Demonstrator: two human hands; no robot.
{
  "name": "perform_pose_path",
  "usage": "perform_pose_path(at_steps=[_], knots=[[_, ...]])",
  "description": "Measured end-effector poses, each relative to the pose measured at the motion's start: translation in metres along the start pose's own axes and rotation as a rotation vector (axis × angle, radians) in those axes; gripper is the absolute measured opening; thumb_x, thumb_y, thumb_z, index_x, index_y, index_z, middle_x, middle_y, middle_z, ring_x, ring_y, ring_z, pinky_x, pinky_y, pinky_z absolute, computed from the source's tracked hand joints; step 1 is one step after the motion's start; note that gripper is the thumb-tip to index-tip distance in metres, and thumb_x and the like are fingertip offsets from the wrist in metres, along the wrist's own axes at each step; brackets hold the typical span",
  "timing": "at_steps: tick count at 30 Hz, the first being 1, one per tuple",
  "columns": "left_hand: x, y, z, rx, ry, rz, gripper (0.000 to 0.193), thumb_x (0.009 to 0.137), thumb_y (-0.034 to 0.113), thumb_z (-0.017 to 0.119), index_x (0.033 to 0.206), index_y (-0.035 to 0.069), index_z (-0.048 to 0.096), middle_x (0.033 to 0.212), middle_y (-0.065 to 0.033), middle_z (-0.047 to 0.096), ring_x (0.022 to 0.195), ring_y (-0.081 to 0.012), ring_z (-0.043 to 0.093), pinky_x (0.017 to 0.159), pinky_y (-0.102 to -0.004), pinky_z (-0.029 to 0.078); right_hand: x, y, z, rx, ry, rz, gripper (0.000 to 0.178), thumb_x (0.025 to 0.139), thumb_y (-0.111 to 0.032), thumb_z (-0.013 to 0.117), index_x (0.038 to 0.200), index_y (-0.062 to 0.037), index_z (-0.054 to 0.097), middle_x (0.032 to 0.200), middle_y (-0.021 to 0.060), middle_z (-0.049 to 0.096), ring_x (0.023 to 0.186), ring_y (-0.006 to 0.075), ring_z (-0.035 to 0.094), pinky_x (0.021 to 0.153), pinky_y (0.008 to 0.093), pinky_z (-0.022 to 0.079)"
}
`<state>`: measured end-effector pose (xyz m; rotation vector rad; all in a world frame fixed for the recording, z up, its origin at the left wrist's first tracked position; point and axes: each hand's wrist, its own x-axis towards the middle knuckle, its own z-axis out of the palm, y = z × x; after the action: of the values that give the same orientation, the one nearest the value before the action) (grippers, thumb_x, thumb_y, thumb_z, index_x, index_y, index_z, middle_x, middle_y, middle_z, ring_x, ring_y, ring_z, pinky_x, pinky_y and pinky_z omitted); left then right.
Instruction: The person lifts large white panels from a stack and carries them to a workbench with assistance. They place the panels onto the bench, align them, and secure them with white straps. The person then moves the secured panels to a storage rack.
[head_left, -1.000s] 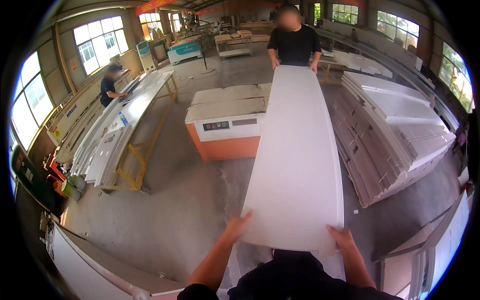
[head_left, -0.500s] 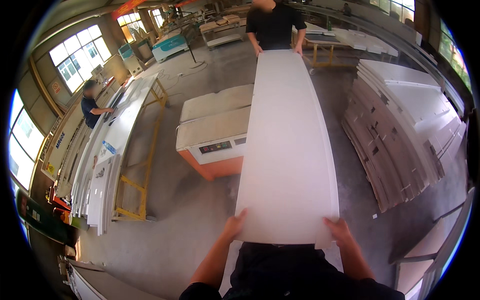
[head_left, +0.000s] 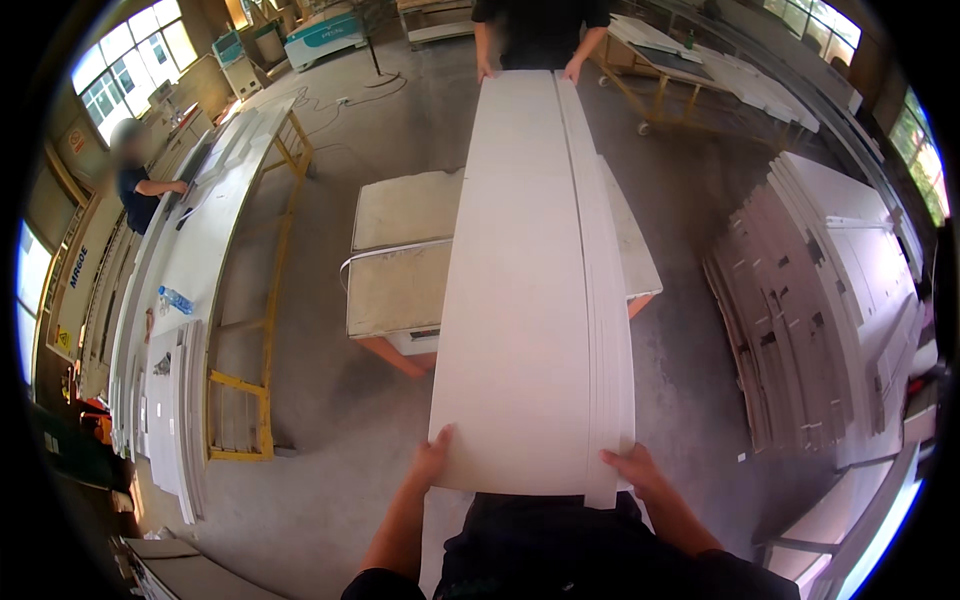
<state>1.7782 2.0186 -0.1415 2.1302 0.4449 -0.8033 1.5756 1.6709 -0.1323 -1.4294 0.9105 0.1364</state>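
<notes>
A long white panel stretches away from me, with narrow white strips lying along its right side. One strip sticks out a little past the near end. My left hand grips the near left corner, thumb on top. At the near right corner my right hand has its thumb over the strips and its fingers hidden beneath. A co-worker in a dark shirt holds the far end by both corners. Under the panel's middle stands a strapping machine with a beige top and orange base, partly covered.
A tall stack of boards stands at the right. On the left, a long yellow-framed table bears panels and a plastic bottle; another person works behind it. A wheeled table with white panels is at the back right.
The panel has shifted left over the machine, whose top now shows on both sides. The strips on its right side have come into plain view. Both my hands keep their hold.
</notes>
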Motion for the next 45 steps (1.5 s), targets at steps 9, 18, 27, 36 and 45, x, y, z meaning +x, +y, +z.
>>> perform_pose_path(at_steps=[9, 18, 27, 36, 45], knots=[[0.068, 0.000, -0.042, -0.025, 0.026, -0.051, 0.095, 0.082, 0.069, 0.054, 0.120, -0.018, 0.051, 0.115, -0.0295, 0.060, 0.110, -0.0339, 0.059, 0.090, -0.0398, 0.047, 0.047, -0.037, 0.065, -0.023, -0.032, -0.001, 0.051, 0.072, -0.031, 0.081, 0.107, 0.0036, 0.064, 0.097, 0.0126, 0.069, 0.091, 0.0226, 0.065, 0.079, 0.0361, 0.051], [0.126, 0.000, 0.009, -0.051, -0.054, -0.034, 0.093, 0.083, 0.069, 0.053, 0.121, -0.016, 0.052, 0.116, -0.0286, 0.060, 0.109, -0.0344, 0.059, 0.091, -0.0398, 0.047, 0.122, -0.045, 0.033, -0.299, 0.113, 0.083, 0.072, 0.068, -0.040, 0.083, 0.114, 0.0088, 0.056, 0.107, 0.0199, 0.065, 0.098, 0.0282, 0.064, 0.081, 0.0389, 0.051], [0.127, 0.103, 0.051, -0.135, 0.012, -0.019, 0.088, 0.086, 0.065, 0.053, 0.122, -0.015, 0.052, 0.114, -0.0239, 0.062, 0.107, -0.0310, 0.060, 0.092, -0.0375, 0.045, 0.221, -0.062, -0.003, -0.313, 0.083, 0.070, 0.080, 0.068, -0.042, 0.081, 0.123, 0.0078, 0.051, 0.114, 0.0208, 0.062, 0.105, 0.0293, 0.062, 0.086, 0.0394, 0.051], [0.161, 0.118, 0.088, -0.285, -0.072, -0.100, 0.094, 0.083, 0.069, 0.054, 0.126, -0.014, 0.048, 0.121, -0.0218, 0.057, 0.112, -0.0281, 0.056, 0.095, -0.0368, 0.044, 0.266, -0.070, -0.031, -0.370, 0.081, 0.043, 0.086, 0.068, -0.051, 0.079, 0.123, 0.0076, 0.048, 0.118, 0.0260, 0.058, 0.110, 0.0356, 0.059, 0.092, 0.0425, 0.047], [0.166, 0.113, 0.093, -0.302, -0.095, -0.053, 0.092, 0.083, 0.069, 0.053, 0.128, -0.011, 0.049, 0.124, -0.0205, 0.056, 0.114, -0.0282, 0.054, 0.098, -0.0395, 0.042, 0.206, -0.095, -0.011, -0.751, 0.250, -0.261, 0.079, 0.072, -0.033, 0.076, 0.133, -0.0045, 0.037, 0.141, 0.0199, 0.037, 0.131, 0.0356, 0.034, 0.104, 0.0442, 0.035]])
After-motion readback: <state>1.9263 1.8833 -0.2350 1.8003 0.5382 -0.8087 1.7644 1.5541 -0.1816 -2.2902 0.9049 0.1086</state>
